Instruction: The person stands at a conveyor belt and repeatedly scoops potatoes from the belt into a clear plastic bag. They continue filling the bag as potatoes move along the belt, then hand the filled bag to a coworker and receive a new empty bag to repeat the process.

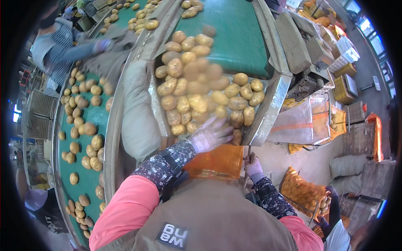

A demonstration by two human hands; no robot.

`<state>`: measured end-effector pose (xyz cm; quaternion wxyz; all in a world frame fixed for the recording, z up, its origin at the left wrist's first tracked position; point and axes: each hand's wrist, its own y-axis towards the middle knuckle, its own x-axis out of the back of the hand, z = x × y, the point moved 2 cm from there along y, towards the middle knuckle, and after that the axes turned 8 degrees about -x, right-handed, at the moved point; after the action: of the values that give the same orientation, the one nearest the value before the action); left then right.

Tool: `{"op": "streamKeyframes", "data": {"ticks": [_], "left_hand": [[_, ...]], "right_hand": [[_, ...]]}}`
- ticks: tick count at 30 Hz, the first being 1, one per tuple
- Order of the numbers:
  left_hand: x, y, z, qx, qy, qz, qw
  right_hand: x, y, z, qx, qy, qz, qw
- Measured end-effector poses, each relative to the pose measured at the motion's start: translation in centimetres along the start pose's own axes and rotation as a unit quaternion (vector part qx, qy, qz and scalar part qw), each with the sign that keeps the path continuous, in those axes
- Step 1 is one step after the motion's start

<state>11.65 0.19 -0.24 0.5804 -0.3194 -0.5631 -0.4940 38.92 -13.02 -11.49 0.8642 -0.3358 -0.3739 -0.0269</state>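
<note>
Potatoes [183,104] lie heaped in the metal chute [268,108] in front of me, and several in the middle are smeared by motion. My left hand [211,134], in a pale glove, reaches across the chute's near lip with its fingers spread against the nearest potatoes. Below that lip hangs an orange mesh bag [215,162]. My right hand [253,166], also gloved, is at the bag's right side, under the chute's corner. Its fingers are curled closed beside a thin dark rod; what they grip is partly hidden.
Behind the chute runs a green belt [238,37]. A grey padded sack [140,111] lies along its left side. Another green belt [90,184] carries potatoes at left, where a person [56,52] reaches over it. A filled mesh bag [302,190] is at lower right, beside another person's hands.
</note>
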Motion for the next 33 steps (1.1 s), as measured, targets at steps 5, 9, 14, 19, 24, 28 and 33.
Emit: {"op": "streamKeyframes", "data": {"ticks": [5,9,14,19,24,28,33], "left_hand": [[2.3,-5.5,-0.4,0.270,-0.053,-0.016,0.961],[2.8,-7.2,-0.6,0.253,-0.049,0.010,0.966],[2.9,-7.7,-0.7,0.230,-0.100,0.108,0.962],[3.9,-8.0,-0.7,0.192,-0.143,0.125,0.963],[4.7,-8.5,-0.6,0.170,-0.085,0.084,0.978],[5.1,-9.0,-0.5,0.321,-0.061,-0.006,0.945],[4.8,-8.5,-0.7,0.330,-0.110,0.153,0.925]], "right_hand": [[-1.0,-0.2,0.9,0.022,-0.063,0.038,0.997],[1.5,-3.2,6.3,-0.037,-0.273,0.068,0.959],[4.0,-8.4,17.6,0.231,-0.207,0.234,0.921],[2.6,-7.8,32.8,0.515,-0.020,-0.030,0.856],[1.4,-4.2,40.7,0.559,-0.116,-0.290,0.768],[-0.5,-1.8,38.9,0.472,-0.264,-0.146,0.828],[-1.1,-1.0,34.7,0.588,-0.169,-0.298,0.733]]}}
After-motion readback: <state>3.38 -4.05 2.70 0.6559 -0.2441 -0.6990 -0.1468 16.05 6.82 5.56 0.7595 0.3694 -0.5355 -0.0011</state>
